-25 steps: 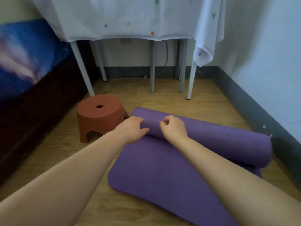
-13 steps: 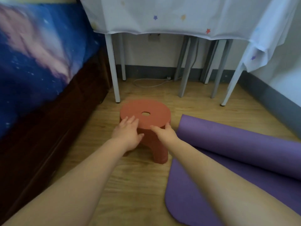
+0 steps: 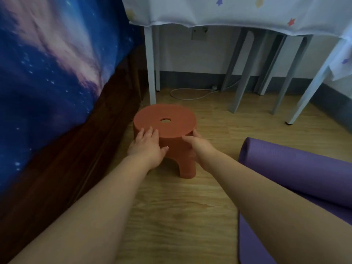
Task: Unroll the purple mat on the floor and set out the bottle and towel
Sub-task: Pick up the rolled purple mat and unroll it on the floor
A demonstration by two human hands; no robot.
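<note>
The purple mat [image 3: 289, 166] lies on the wooden floor at the right, still partly rolled, with its flat end [image 3: 247, 242] reaching toward me. Neither hand touches it. Both hands are on a low red-orange stool [image 3: 167, 119] left of the mat. My left hand [image 3: 147, 145] presses the stool's near left side with straight fingers. My right hand [image 3: 198, 145] grips the stool's right side, its fingers wrapped around the rim and partly hidden. No bottle or towel is in view.
A bed with a blue galaxy sheet [image 3: 47, 73] and a dark wooden frame [image 3: 80, 159] runs along the left. A table under a white star-print cloth [image 3: 238, 10] stands ahead, with its white leg [image 3: 150, 69] just behind the stool. A white cable [image 3: 190, 93] lies beneath.
My hands left the mat roll and moved left onto the stool. The view turned left with them, and the stool now sits closer to the table leg.
</note>
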